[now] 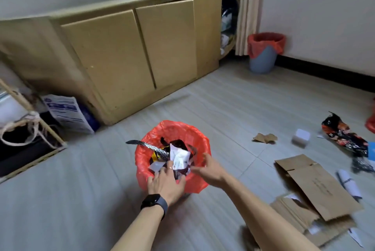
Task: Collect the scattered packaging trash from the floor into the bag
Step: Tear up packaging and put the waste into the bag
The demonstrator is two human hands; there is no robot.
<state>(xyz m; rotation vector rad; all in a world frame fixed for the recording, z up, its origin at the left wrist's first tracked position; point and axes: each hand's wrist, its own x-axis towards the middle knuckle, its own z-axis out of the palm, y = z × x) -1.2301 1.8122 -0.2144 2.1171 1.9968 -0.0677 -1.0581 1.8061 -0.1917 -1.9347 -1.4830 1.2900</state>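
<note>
red bag [142, 161] is sitting on the floor [223, 108], left hand [164, 181] pressing flat on the wrappers [179, 158] inside it, right hand [205, 169] spread open, gripping nothing. stuffing step, i'd say. next it's probably reaching right for the cardboard [316, 185] and black wrapper [341, 135].

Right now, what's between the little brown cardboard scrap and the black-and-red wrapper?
A small white box lies between the brown scrap and the black-and-red wrapper, in the head view.

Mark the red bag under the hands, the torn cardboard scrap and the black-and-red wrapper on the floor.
red bag [178, 127], head view, far rim of the plastic.
torn cardboard scrap [264, 138], head view, its middle.
black-and-red wrapper [345, 137], head view, crumpled middle.
</note>
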